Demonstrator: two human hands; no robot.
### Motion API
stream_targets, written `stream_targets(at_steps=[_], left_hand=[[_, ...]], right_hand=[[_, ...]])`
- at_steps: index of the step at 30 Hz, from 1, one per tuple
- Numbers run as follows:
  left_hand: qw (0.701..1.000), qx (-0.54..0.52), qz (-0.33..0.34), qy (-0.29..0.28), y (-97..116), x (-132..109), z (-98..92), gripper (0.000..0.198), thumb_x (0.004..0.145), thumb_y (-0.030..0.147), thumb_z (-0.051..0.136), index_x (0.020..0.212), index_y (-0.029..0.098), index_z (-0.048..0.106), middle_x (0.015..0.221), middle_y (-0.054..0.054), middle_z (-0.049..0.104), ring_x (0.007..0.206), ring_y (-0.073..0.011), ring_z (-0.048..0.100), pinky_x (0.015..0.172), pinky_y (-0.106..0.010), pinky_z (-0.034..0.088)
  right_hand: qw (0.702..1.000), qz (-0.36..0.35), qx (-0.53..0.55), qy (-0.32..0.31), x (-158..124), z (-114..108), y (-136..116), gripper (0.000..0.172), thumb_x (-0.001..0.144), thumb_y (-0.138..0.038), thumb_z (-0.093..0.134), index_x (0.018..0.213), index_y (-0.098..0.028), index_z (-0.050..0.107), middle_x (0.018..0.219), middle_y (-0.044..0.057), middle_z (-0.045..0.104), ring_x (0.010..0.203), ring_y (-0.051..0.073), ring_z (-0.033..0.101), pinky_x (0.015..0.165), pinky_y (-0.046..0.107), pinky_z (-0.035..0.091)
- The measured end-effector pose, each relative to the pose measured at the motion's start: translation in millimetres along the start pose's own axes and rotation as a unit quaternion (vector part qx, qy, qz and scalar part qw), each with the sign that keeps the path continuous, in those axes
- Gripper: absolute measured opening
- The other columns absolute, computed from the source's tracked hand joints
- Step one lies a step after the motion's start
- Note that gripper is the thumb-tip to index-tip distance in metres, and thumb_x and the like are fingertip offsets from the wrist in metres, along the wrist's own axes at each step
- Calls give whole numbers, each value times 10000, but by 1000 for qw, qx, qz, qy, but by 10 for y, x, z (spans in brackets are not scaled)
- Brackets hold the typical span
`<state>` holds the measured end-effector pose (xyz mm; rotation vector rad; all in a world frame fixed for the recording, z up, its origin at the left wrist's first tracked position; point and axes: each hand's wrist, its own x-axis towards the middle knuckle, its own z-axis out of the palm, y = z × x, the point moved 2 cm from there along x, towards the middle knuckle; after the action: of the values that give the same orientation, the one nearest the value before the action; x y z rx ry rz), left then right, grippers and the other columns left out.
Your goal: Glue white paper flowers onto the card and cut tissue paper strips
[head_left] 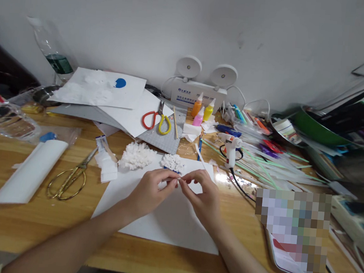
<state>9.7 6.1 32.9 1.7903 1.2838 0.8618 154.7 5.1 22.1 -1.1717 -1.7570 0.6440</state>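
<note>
Over a white sheet of paper point(174, 225), my left hand point(150, 189) and my right hand point(201, 193) meet at their fingertips. Both pinch a tiny white piece that is too small to name and mostly covered by the fingers. Just beyond them lies a small cluster of white bits point(172, 163) with some blue along its lower edge. A larger ruffled white clump point(137, 155) sits left of it, at the paper's far edge. Small white paper pieces point(108, 173) lie left of the sheet.
Gold-handled scissors point(67, 182) and a white roll point(30, 174) lie at left. Red-and-yellow-handled scissors point(156, 121) rest on a grey cutting mat point(165, 141). A glue gun point(232, 149) stands at right, its cord running towards a phone point(286, 252). Paint bottles point(197, 105) stand at the back.
</note>
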Motion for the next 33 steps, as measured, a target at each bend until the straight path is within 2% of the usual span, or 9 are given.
stream_targets(at_steps=[5, 10, 16, 21, 33], left_hand=[[1000, -8, 0, 7, -5, 1, 4, 183, 777, 216, 472, 845, 160, 633, 779, -37, 666, 756, -145, 599, 721, -260, 457], [999, -30, -5, 11, -8, 7, 6, 190, 779, 222, 471, 860, 172, 635, 787, -25, 672, 750, -141, 600, 710, -255, 458], [998, -21, 3, 55, -29, 25, -24, 110, 770, 230, 486, 762, 174, 581, 734, 0, 622, 714, -122, 560, 677, -236, 438], [999, -12, 16, 42, -29, 23, -4, 110, 783, 231, 473, 782, 176, 568, 745, 3, 605, 720, -115, 537, 674, -225, 426], [997, -77, -4, 31, -55, 7, 22, 169, 784, 270, 480, 833, 180, 615, 808, -22, 640, 779, -141, 562, 748, -276, 430]], right_hand=[[999, -33, -23, 35, -19, 29, 4, 79, 755, -152, 565, 790, -218, 594, 727, 33, 579, 712, 176, 523, 634, 322, 432], [993, -86, -46, 67, -28, 42, -33, 107, 744, -122, 560, 726, -223, 592, 674, 29, 589, 668, 175, 513, 611, 329, 428], [999, -35, -9, -1, -10, 46, -13, 77, 772, -161, 516, 718, -213, 533, 693, 17, 563, 696, 167, 511, 638, 317, 413], [999, -14, 28, -32, -15, 57, 3, 61, 792, -181, 505, 740, -210, 520, 698, 10, 554, 697, 158, 499, 638, 301, 398], [998, 41, 48, 4, -4, 21, 20, 51, 784, -214, 542, 735, -212, 555, 691, 10, 574, 678, 159, 514, 609, 297, 404]])
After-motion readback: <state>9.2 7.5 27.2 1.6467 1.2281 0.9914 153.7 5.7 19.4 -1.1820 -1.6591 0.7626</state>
